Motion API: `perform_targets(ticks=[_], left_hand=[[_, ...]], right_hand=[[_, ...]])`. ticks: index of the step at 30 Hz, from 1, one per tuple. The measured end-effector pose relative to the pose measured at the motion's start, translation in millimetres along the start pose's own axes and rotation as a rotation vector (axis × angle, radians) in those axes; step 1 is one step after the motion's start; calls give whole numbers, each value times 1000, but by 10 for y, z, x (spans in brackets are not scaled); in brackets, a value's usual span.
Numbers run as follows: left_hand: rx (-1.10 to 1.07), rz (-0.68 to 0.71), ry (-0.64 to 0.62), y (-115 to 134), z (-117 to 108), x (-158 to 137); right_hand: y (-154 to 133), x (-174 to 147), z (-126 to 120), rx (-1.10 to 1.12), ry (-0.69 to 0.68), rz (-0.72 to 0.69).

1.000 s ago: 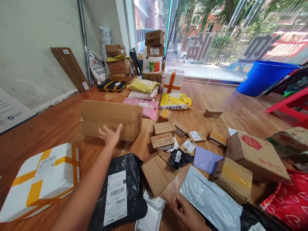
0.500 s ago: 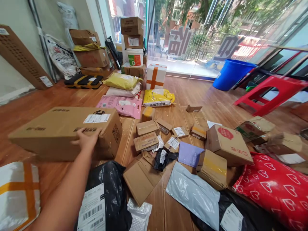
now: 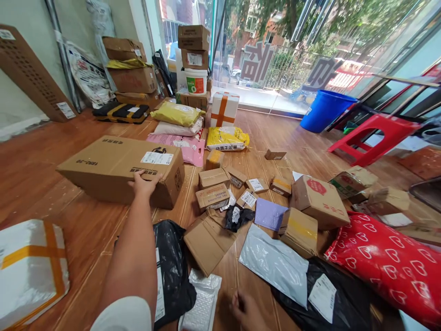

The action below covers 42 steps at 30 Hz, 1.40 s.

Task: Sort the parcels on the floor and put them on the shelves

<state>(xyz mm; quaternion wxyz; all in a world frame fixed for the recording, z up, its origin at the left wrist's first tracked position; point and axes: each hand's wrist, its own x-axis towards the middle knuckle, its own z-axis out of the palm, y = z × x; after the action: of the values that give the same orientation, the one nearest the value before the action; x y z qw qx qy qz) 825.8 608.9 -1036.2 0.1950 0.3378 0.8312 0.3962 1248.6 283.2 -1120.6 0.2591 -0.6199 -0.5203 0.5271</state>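
The long cardboard box [image 3: 120, 169] lies on the wooden floor [image 3: 41, 170] at about ten o'clock from the person, and the risk I see is a weak hold: only the left hand [image 3: 143, 183] is on it, at the near top edge toward the box's right end, so if the box is dragged or lifted from there it could pivot, slip free, or swing its right end into the small cartons [image 3: 213, 186] just beside it at one o'clock. The pink mailer [image 3: 188, 149] touching its far corner could also catch underneath. The left hand is spread fairly wide, fingers draped over the top edge and thumb out to the side, pressing on the cardboard rather than closed around anything. The right hand [image 3: 246, 312] sits low at six o'clock, over bare floor between the bubble mailer [image 3: 201, 305] and the grey poly bag [image 3: 274, 262]; it looks loosely curled and empty, though the frame edge cuts it off and I cannot tell for certain.
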Motion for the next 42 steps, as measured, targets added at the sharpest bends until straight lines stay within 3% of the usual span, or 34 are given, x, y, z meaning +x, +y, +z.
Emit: perform_targets(ticks=[4, 8, 10, 12, 15, 17, 20, 22, 25, 27, 30, 33, 35, 39, 42], left_hand=[[36, 125, -38, -92, -115, -221], [28, 156, 15, -364, 320, -1018], [37, 227, -169, -501, 607, -1503], [128, 280, -386, -588, 817, -1934], [395, 345, -623, -612, 923, -2377], [560, 410, -684, -559, 897, -2540], [732, 392, -686, -369, 834, -2716], [793, 356, -603, -216, 807, -2900], [691, 485, -522, -137, 761, -3382], [601, 547, -646, -275, 693, -3796], [727, 477, -808, -740, 520, -4347], [939, 380, -741, -1278, 361, -4613], [980, 301, -765, -1528, 331, -4653], [871, 144, -916, -1616, 473, -4672], [675, 139, -972, -1427, 667, -4740]], right_hand=[[-194, 462, -138, -255, -48, -121], [-283, 856, -420, -526, -26, -177], [-324, 970, -623, -677, -37, -275], [-401, 1026, -864, -903, -166, -449], [-572, 1085, -1210, -1236, -406, -676], [-685, 1192, -1358, -1297, -378, -718], [-796, 1566, -1411, -1163, -91, -676], [-793, 1926, -1388, -1029, 15, -620], [-602, 2415, -1422, -832, -62, -440], [-347, 2573, -1544, -767, -160, -318], [87, 2507, -1829, -759, -230, -210], [356, 2284, -2049, -756, -187, -181], [375, 2194, -2066, -755, -145, -201], [176, 2231, -1788, -782, -38, -218], [86, 2287, -1530, -843, -176, -211]])
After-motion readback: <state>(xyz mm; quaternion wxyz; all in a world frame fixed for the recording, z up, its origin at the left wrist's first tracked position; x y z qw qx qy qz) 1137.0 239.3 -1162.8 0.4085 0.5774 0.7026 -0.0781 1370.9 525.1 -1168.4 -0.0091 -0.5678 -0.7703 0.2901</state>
